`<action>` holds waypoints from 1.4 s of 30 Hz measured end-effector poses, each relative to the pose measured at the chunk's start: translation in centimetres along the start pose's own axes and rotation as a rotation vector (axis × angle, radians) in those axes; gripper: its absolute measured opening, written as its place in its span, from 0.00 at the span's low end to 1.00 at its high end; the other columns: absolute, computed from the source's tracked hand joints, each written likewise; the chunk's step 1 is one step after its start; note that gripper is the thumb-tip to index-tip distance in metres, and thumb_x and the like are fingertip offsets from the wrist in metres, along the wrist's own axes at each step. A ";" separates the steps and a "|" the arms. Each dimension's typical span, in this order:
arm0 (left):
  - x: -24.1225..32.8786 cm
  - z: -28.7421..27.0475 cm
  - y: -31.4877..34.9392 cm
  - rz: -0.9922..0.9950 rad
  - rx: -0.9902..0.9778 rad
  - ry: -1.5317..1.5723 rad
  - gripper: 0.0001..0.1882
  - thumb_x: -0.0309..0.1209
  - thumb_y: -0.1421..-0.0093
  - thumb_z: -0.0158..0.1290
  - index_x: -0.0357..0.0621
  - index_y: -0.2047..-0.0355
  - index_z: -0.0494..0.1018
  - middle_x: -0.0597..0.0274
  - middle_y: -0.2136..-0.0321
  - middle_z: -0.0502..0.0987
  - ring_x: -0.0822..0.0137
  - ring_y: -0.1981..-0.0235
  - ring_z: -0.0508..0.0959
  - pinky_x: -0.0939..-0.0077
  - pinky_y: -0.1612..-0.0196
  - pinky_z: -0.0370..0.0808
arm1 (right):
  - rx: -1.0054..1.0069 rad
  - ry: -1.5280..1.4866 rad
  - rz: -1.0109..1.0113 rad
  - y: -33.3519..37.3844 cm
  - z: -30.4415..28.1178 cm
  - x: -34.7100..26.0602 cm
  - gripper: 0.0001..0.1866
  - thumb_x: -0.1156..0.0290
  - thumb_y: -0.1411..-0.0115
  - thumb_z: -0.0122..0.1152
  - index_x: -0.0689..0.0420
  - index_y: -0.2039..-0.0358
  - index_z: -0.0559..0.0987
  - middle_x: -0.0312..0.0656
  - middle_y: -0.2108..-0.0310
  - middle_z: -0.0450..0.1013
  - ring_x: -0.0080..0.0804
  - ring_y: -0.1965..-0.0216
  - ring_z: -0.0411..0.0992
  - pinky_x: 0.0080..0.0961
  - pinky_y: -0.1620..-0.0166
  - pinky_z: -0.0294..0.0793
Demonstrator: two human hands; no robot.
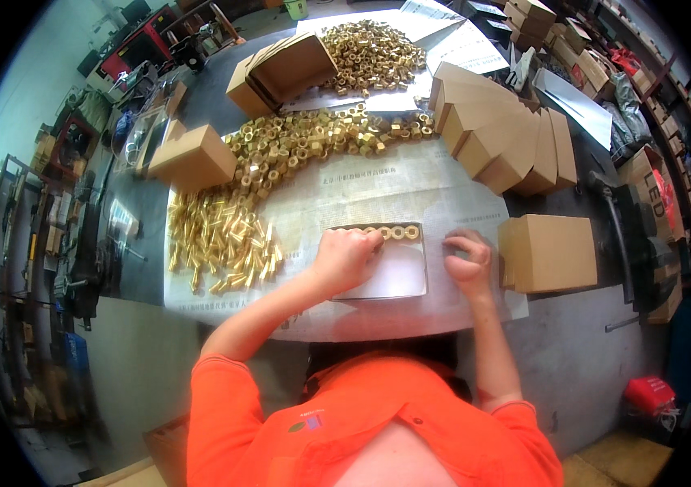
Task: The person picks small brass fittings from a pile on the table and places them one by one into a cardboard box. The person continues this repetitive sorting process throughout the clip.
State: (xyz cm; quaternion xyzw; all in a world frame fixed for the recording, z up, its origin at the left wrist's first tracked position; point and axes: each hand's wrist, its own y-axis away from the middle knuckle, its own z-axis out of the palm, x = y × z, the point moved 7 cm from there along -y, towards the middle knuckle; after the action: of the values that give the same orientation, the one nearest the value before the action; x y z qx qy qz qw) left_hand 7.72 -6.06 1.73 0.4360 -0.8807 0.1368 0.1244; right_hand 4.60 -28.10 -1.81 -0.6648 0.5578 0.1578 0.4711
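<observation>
A cluttered workshop surrounded a grey worktable (573, 357) spread with newspaper. Left of the left hand lay a heap of long brass hexagonal fittings (220, 239), with a closed brown cardboard box (193, 157) beyond it. The left hand (345, 256), fingers curled, pressed on a row of brass nuts (398, 232) along the far edge of a shallow metal tray (390, 272). The right hand (469, 258), loosely curled, rested just beside the tray's right edge; whether it held anything could not be told. Right of it stood another brown cardboard box (552, 252).
</observation>
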 end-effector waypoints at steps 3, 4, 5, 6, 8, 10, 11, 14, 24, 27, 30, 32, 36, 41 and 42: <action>-0.4 -1.1 -0.8 -0.002 -0.102 0.145 0.09 0.35 0.47 0.56 0.47 0.66 0.76 0.57 0.80 0.78 0.55 0.77 0.79 0.63 0.74 0.73 | -0.013 -0.006 0.024 0.0 -0.1 -0.1 0.11 0.74 0.63 0.55 0.62 0.76 0.79 0.47 0.69 0.76 0.45 0.65 0.73 0.30 0.60 0.72; -1.1 -2.0 -1.2 -0.055 -0.068 0.199 0.10 0.36 0.46 0.57 0.47 0.66 0.76 0.56 0.80 0.78 0.56 0.77 0.79 0.64 0.74 0.73 | -0.011 -0.004 0.031 0.0 -0.1 0.0 0.11 0.74 0.63 0.55 0.62 0.76 0.79 0.46 0.69 0.76 0.45 0.65 0.73 0.30 0.60 0.72; -2.1 -2.9 -1.5 -0.110 -0.029 0.250 0.10 0.36 0.45 0.57 0.46 0.65 0.76 0.55 0.80 0.78 0.57 0.78 0.79 0.65 0.74 0.73 | -0.010 -0.004 0.033 0.0 -0.1 -0.1 0.11 0.74 0.63 0.55 0.63 0.75 0.78 0.46 0.69 0.76 0.45 0.65 0.73 0.30 0.60 0.72; -3.6 -3.8 -2.4 -0.129 0.020 0.155 0.09 0.35 0.44 0.58 0.46 0.66 0.77 0.56 0.80 0.79 0.63 0.81 0.78 0.69 0.75 0.73 | -0.009 -0.003 0.036 0.0 -0.1 -0.1 0.11 0.75 0.63 0.55 0.63 0.75 0.78 0.46 0.69 0.76 0.45 0.65 0.73 0.30 0.60 0.72; -8.1 -4.8 -4.6 -0.267 0.108 0.055 0.09 0.35 0.43 0.58 0.45 0.67 0.79 0.59 0.80 0.80 0.71 0.84 0.76 0.75 0.76 0.73 | -0.006 -0.012 0.031 -0.1 -0.1 -0.3 0.11 0.74 0.62 0.55 0.63 0.75 0.78 0.46 0.69 0.76 0.44 0.65 0.73 0.30 0.59 0.72; -13.0 -5.6 -6.6 -0.325 0.263 -0.051 0.13 0.37 0.44 0.58 0.42 0.63 0.78 0.54 0.74 0.81 0.60 0.74 0.81 0.65 0.68 0.76 | -0.012 -0.024 0.037 -0.1 0.0 -0.3 0.11 0.74 0.62 0.54 0.63 0.75 0.79 0.46 0.69 0.75 0.44 0.65 0.73 0.29 0.60 0.72; -14.2 -5.8 -7.6 -0.411 0.206 -0.037 0.17 0.40 0.44 0.57 0.41 0.60 0.77 0.54 0.70 0.81 0.55 0.68 0.81 0.60 0.65 0.77 | -0.016 -0.024 0.054 0.0 -0.1 0.0 0.11 0.74 0.62 0.54 0.63 0.75 0.79 0.46 0.69 0.75 0.44 0.65 0.73 0.29 0.60 0.72; -16.2 -5.4 -9.4 -0.403 0.256 -0.271 0.18 0.43 0.44 0.56 0.42 0.61 0.76 0.52 0.70 0.81 0.52 0.67 0.81 0.56 0.64 0.77 | -0.028 -0.029 0.061 -0.1 -0.2 -0.2 0.11 0.74 0.61 0.54 0.63 0.74 0.79 0.46 0.69 0.75 0.45 0.65 0.73 0.29 0.60 0.72; -15.4 -3.9 -8.8 -0.351 0.224 -0.347 0.12 0.37 0.48 0.54 0.41 0.69 0.72 0.48 0.75 0.79 0.51 0.72 0.81 0.57 0.68 0.78 | -0.020 -0.041 0.053 0.2 0.0 0.2 0.12 0.75 0.62 0.54 0.63 0.74 0.78 0.48 0.68 0.75 0.46 0.64 0.73 0.31 0.60 0.72; -15.8 -3.0 -7.2 -0.305 0.259 -0.375 0.11 0.37 0.48 0.54 0.42 0.71 0.72 0.50 0.77 0.78 0.52 0.73 0.81 0.57 0.70 0.77 | -0.024 -0.027 0.043 0.0 0.0 -0.2 0.12 0.75 0.63 0.54 0.63 0.74 0.78 0.48 0.68 0.75 0.46 0.64 0.73 0.31 0.59 0.72; -15.3 -2.9 -6.7 -0.261 0.295 -0.395 0.10 0.36 0.50 0.54 0.42 0.76 0.73 0.52 0.79 0.78 0.53 0.75 0.80 0.58 0.72 0.77 | -0.023 -0.019 0.029 0.1 -0.1 0.0 0.12 0.75 0.63 0.54 0.63 0.74 0.78 0.47 0.68 0.75 0.46 0.65 0.73 0.31 0.60 0.72; -14.5 -3.4 -6.3 -0.264 0.298 -0.347 0.10 0.36 0.50 0.54 0.42 0.77 0.74 0.53 0.80 0.78 0.54 0.76 0.80 0.60 0.72 0.76 | -0.015 -0.014 0.038 0.0 -0.1 0.0 0.12 0.75 0.63 0.54 0.63 0.74 0.78 0.47 0.68 0.75 0.45 0.65 0.73 0.30 0.60 0.72; -12.2 -5.1 -5.2 -0.292 0.220 0.049 0.11 0.35 0.50 0.56 0.37 0.74 0.77 0.55 0.81 0.78 0.63 0.78 0.79 0.69 0.73 0.75 | -0.009 -0.024 0.055 0.0 0.0 -0.1 0.12 0.75 0.63 0.54 0.63 0.75 0.78 0.47 0.68 0.75 0.45 0.64 0.73 0.30 0.60 0.72; -4.6 -5.9 -3.2 -0.081 0.090 0.353 0.08 0.29 0.47 0.57 0.35 0.71 0.78 0.58 0.79 0.79 0.72 0.80 0.77 0.77 0.75 0.74 | -0.019 -0.036 0.063 0.1 0.0 0.1 0.12 0.76 0.63 0.54 0.63 0.74 0.79 0.47 0.67 0.75 0.45 0.64 0.73 0.30 0.59 0.72; -3.1 -5.7 -2.9 -0.037 0.085 0.338 0.08 0.29 0.47 0.57 0.36 0.72 0.78 0.58 0.79 0.79 0.71 0.80 0.77 0.76 0.74 0.74 | -0.021 -0.040 0.068 0.1 0.0 0.0 0.12 0.76 0.63 0.54 0.63 0.74 0.79 0.46 0.67 0.76 0.45 0.63 0.73 0.29 0.59 0.72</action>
State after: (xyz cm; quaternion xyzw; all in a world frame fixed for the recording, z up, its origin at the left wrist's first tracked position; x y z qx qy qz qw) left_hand 12.46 -3.44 6.38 0.4278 -0.8324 0.2431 0.2548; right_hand 4.51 -28.14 -1.87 -0.6469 0.5690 0.1929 0.4697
